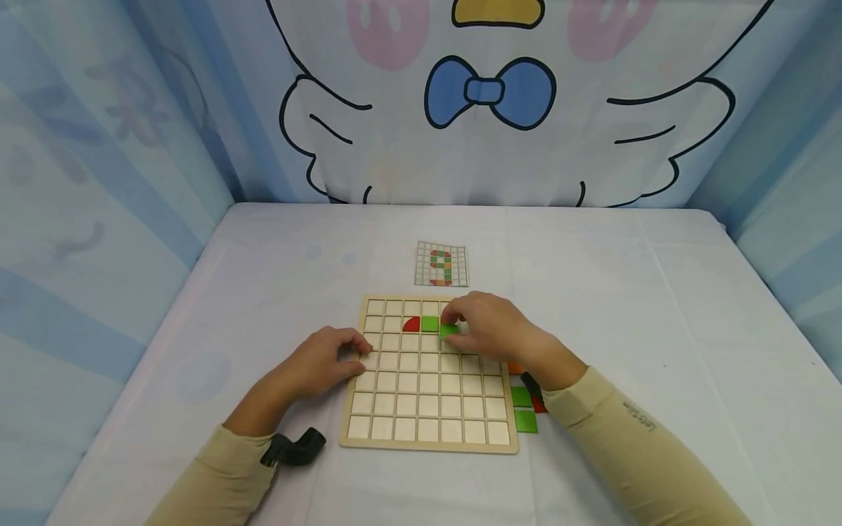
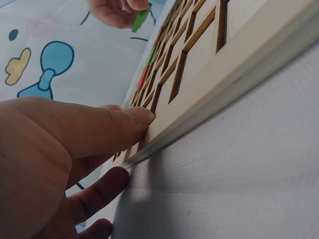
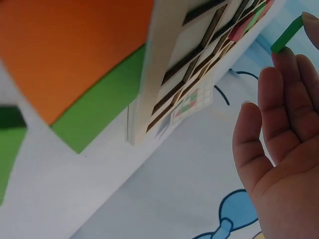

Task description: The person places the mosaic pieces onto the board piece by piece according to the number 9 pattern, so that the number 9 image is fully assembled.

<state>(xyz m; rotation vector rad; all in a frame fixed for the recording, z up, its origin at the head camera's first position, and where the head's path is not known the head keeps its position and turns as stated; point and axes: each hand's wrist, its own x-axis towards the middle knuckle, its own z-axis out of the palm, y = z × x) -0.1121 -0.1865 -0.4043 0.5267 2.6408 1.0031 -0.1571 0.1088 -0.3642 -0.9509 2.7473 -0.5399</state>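
A wooden grid board (image 1: 427,444) lies on the white-covered table. My right hand (image 1: 493,321) pinches a green square tile (image 3: 287,35) between thumb and fingertips, over the board's upper part. In the right wrist view this tile is tilted and raised off the grid. Just left of it, a red quarter-round tile (image 1: 412,324) and another green square tile (image 1: 430,324) sit side by side in one row of cells. At the board's left edge my left hand (image 1: 322,361) rests its thumb and index fingertip on the rim, with the other fingers beside the board.
Beyond the board lies a small pattern card (image 1: 441,264) printed with a red, green and orange figure on a grid. Right of the board are loose green tiles (image 1: 525,421), a red piece (image 1: 539,404) and an orange piece (image 1: 516,368), partly hidden by my right wrist.
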